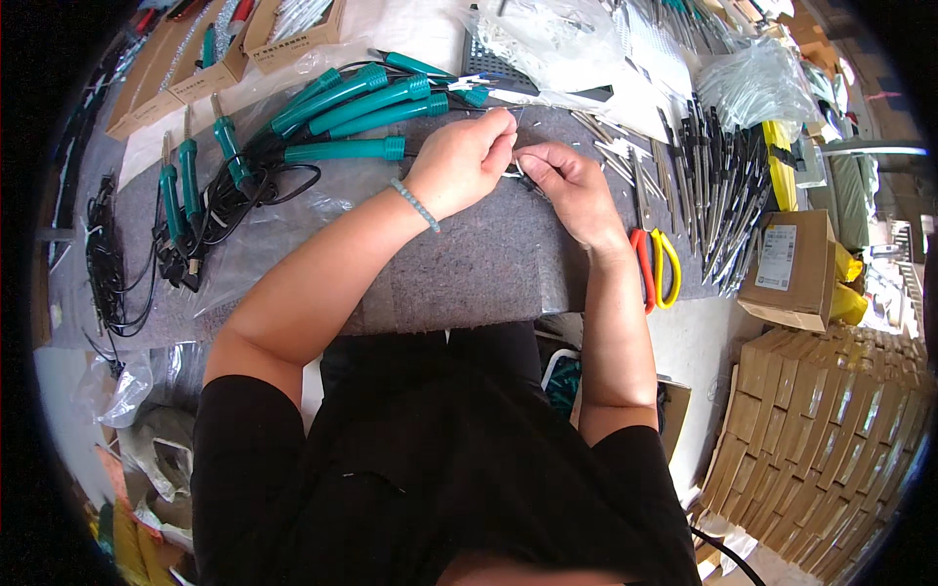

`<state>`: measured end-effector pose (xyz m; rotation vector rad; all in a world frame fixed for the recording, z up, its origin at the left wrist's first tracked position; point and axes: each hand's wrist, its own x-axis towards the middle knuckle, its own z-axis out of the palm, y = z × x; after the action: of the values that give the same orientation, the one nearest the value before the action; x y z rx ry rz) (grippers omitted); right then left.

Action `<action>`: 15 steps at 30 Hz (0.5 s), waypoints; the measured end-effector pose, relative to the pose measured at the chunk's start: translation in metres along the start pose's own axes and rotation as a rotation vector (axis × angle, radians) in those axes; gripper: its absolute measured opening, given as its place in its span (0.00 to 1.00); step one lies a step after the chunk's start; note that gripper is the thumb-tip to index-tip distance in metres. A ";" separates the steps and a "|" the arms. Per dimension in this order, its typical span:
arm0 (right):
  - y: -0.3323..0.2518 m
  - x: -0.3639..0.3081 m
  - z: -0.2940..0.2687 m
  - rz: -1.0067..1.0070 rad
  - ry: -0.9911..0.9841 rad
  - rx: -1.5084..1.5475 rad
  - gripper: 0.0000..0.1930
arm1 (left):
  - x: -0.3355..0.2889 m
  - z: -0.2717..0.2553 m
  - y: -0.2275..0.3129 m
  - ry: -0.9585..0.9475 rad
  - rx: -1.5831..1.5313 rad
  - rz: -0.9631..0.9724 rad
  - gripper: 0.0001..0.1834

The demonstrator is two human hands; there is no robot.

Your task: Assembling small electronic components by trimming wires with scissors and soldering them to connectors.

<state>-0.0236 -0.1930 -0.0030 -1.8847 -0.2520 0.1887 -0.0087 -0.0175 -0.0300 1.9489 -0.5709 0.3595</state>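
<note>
While the left hand (pixel 459 163) and right hand (pixel 581 198) pinch above grey felt-like cloth (pixel 469 264) near teal cylindrical handles (pixel 342 149), any held piece is too small to tell.

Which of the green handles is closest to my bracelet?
The lowest green handle in the pile, lying almost level, its wide end near your left hand. The other green handles lie higher or farther left.

Passable: grey cloth (pixel 469 269) nearside of right hand (pixel 575 186) | blocked left: green handles (pixel 342 150) | blocked right: scissors (pixel 640 237) (rods (pixel 718 186) beyond)
</note>
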 end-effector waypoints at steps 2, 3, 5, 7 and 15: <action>0.000 0.001 0.000 0.023 -0.021 0.038 0.09 | 0.001 0.000 0.001 0.002 0.002 0.012 0.05; -0.001 0.000 0.002 0.020 -0.003 0.017 0.09 | 0.000 -0.001 0.002 0.004 0.006 0.021 0.05; -0.003 -0.001 0.007 0.016 0.014 -0.003 0.09 | 0.000 -0.002 0.003 0.015 0.003 0.022 0.05; -0.007 -0.002 0.012 0.001 0.088 -0.051 0.08 | 0.000 -0.002 0.003 0.027 -0.002 0.027 0.05; -0.010 0.002 0.029 -0.386 0.334 -0.774 0.06 | 0.000 -0.002 0.005 -0.001 -0.013 -0.021 0.03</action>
<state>-0.0303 -0.1630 -0.0033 -2.5317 -0.5004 -0.5593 -0.0113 -0.0176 -0.0256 1.9415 -0.5517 0.3412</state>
